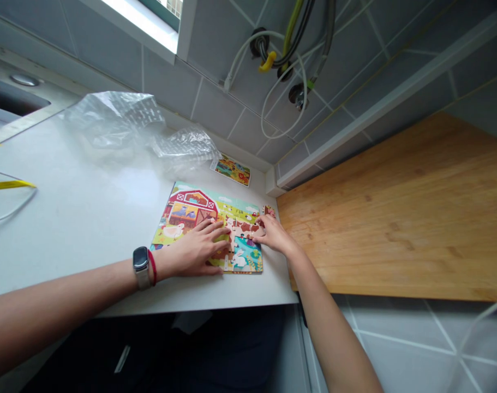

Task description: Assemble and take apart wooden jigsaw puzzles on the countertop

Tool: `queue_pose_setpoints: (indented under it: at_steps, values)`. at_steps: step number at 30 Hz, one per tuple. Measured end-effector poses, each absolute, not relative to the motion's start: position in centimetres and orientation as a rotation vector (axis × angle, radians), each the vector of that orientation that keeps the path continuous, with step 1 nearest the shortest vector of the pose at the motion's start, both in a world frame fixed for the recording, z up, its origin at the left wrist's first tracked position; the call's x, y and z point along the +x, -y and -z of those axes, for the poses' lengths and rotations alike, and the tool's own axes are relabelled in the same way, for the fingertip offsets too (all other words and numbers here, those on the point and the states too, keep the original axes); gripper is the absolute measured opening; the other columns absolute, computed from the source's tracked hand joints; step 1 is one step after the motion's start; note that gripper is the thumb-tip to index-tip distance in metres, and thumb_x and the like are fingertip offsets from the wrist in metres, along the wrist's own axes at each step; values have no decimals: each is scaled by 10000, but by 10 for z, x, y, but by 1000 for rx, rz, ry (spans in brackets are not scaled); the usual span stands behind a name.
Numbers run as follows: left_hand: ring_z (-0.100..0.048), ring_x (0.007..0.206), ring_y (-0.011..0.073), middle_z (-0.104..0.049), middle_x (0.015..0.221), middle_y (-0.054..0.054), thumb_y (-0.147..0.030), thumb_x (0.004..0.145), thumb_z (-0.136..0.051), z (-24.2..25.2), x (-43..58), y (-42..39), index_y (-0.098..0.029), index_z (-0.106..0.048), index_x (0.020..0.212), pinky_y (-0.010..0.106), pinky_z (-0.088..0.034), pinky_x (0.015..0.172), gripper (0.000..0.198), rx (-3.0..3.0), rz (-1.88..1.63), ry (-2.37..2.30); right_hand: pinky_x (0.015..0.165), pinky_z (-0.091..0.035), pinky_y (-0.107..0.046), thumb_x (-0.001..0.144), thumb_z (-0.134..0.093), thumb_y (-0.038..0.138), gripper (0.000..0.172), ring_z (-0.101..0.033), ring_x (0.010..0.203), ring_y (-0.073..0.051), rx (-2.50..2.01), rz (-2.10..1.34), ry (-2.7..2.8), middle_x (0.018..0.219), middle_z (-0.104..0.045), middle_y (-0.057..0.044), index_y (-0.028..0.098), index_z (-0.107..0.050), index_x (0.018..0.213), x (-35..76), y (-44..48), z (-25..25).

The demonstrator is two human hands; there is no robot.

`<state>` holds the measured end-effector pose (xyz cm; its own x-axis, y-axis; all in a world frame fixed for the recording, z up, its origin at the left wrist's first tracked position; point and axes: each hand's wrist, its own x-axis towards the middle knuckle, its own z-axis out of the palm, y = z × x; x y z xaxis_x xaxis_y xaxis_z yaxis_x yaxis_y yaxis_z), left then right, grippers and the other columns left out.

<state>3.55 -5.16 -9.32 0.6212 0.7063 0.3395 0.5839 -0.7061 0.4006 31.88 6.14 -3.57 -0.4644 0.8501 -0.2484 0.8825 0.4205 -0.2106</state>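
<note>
A jigsaw puzzle [178, 210] with a red barn, a hen, a brown-and-white cow and a rabbit lies on the white counter. My left hand [197, 250] rests flat across its middle, fingers spread, covering part of the picture. At the right edge, my right hand [274, 234] has its thumb and fingers closed around the end of a cow puzzle piece [248, 228]. That piece sits among the others, above the blue rabbit section. Just beyond my right fingers, another small puzzle piece [268, 210] lies outside the puzzle's edge.
Crumpled clear plastic wrap [121, 120] lies at the back of the white counter [76, 218]. A small picture card [234, 171] is behind the puzzle. A wooden board [395, 218] adjoins on the right. Hoses and cables [291, 43] hang by the tiled wall; a sink [23, 101] is far left.
</note>
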Motion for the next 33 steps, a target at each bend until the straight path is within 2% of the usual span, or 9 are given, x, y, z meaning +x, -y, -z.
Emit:
queue_pose_setpoints:
  at_steps: [7,14,19,21,27,33]
  values:
    - [-474,1441,404,-600,1513,133,-625,895,-716,94,35,52,-249,-691,1305,574,-299,1222,557,2610,-698,-1054,866,-484,-335,666,-920,310,502,-626,982,-235,1590,647,-2566,1085,-669,-71,183,-687,1091,318,-64,28]
    - [-476,1437,411,-603,1507,142,-624,898,-712,94,35,51,-245,-692,1316,593,-300,1221,564,2603,-715,-1043,725,-513,-302,735,-808,364,428,-643,788,-192,1774,1456,-2365,880,-708,-16,185,-710,1112,324,-63,27]
    - [-484,1429,400,-610,1497,130,-629,891,-718,95,35,51,-254,-692,1317,583,-304,1224,568,2608,-729,-1042,741,-553,-301,732,-841,388,516,-679,824,-190,1854,1769,-2248,926,-731,-33,195,-705,1191,316,-56,25]
    - [-492,1420,395,-615,1489,130,-622,889,-722,94,35,51,-253,-695,1312,576,-303,1226,562,2613,-740,-1038,775,-567,-313,733,-840,360,514,-687,849,-194,1868,1724,-2298,959,-736,-42,192,-708,1201,307,-53,30]
    - [-504,1408,394,-606,1500,125,-613,905,-708,92,35,51,-262,-685,1320,597,-279,1232,545,2610,-728,-1025,818,-563,-333,635,-910,270,615,-663,816,-178,2010,1146,-2400,971,-703,-37,157,-719,1209,285,-48,52]
    - [-494,1420,405,-601,1508,144,-611,890,-728,92,34,52,-243,-695,1309,595,-290,1228,559,2607,-724,-1036,748,-535,-284,608,-946,258,681,-646,743,-150,2161,1157,-2192,827,-671,26,171,-681,1229,284,-47,63]
